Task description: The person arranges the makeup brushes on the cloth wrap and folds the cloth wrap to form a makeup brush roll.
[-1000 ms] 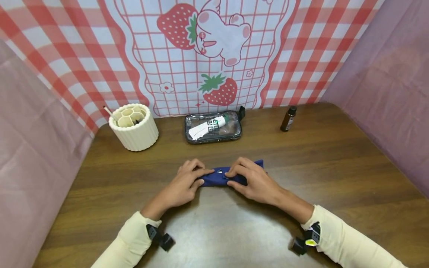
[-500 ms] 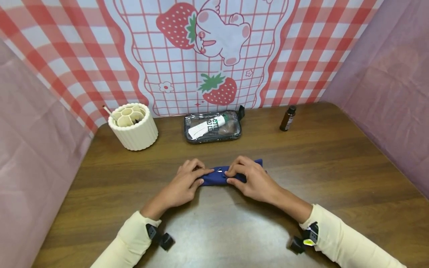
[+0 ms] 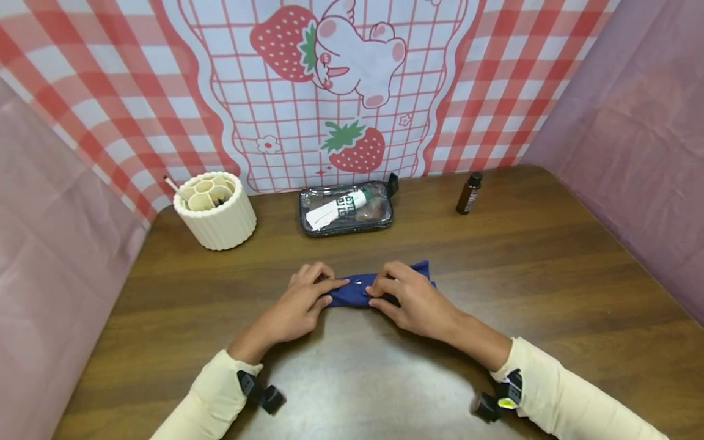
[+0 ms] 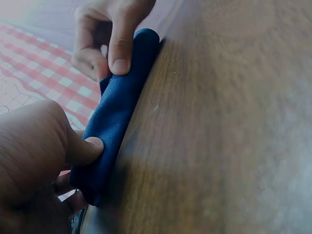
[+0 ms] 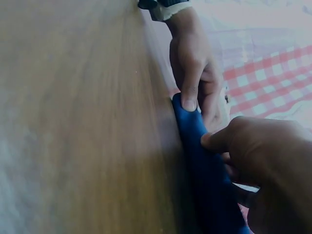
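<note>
A dark blue piece of folded fabric (image 3: 352,295) lies on the wooden table as a long narrow bundle, a small shiny spot showing on its top. At its left end my left hand (image 3: 299,302) grips it, thumb on the near side and index finger stretched along the top. My right hand (image 3: 418,299) pinches a small raised bit of the fabric right of the shiny spot, with its thumb against the near side. A loose corner of the fabric sticks out behind the right hand. In the left wrist view, the rounded near side of the blue fabric (image 4: 114,112) shows between both thumbs.
Behind the hands lies a clear zip pouch (image 3: 346,209) with a white tube inside. A cream ribbed holder (image 3: 220,220) with compartments stands back left, a small dark bottle (image 3: 469,193) back right. A red-checked cloth (image 3: 495,91) hangs behind the table (image 3: 550,293).
The right hand has shifted very slightly at the fabric, and a little more of the loose corner shows behind it. The head view has tilted a bit; the left hand keeps its hold.
</note>
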Tool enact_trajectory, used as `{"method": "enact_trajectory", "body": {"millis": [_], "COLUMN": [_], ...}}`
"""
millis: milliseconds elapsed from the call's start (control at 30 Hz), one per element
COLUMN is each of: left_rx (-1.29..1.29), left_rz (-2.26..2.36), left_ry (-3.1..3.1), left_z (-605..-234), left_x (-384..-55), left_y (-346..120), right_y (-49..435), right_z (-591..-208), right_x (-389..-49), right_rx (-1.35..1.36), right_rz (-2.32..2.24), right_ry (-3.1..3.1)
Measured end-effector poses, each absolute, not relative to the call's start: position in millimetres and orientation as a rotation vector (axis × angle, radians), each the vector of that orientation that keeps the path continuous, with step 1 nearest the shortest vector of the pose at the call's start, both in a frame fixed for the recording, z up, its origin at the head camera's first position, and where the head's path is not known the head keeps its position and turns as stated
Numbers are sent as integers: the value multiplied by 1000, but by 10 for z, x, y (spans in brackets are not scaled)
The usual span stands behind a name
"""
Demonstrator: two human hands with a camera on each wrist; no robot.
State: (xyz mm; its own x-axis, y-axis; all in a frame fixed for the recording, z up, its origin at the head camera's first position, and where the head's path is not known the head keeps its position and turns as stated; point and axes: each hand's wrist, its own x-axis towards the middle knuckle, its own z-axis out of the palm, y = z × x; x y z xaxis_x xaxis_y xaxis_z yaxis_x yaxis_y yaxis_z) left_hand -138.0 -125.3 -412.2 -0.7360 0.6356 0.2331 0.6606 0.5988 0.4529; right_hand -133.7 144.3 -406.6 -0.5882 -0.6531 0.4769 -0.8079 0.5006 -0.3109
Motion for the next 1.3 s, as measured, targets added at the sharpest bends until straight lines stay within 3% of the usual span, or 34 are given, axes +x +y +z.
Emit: {"method": "enact_trajectory", "body": {"millis": [433,1300], "left_rx": [-1117,-1120], "left_rz": [-839,-827], "left_ry": [-2774,-2784], "left_z": [-4138,-4157], "left_x": [-1379,-1397], "left_y": [-1234,-1252], "right_y": [1489,1429], "right_z": [-4120,-3945], "right_x": [-1356,-1305], "right_rx": [1052,1487], "right_rz": [950,387], "right_ry": [-2523,-2348]}}
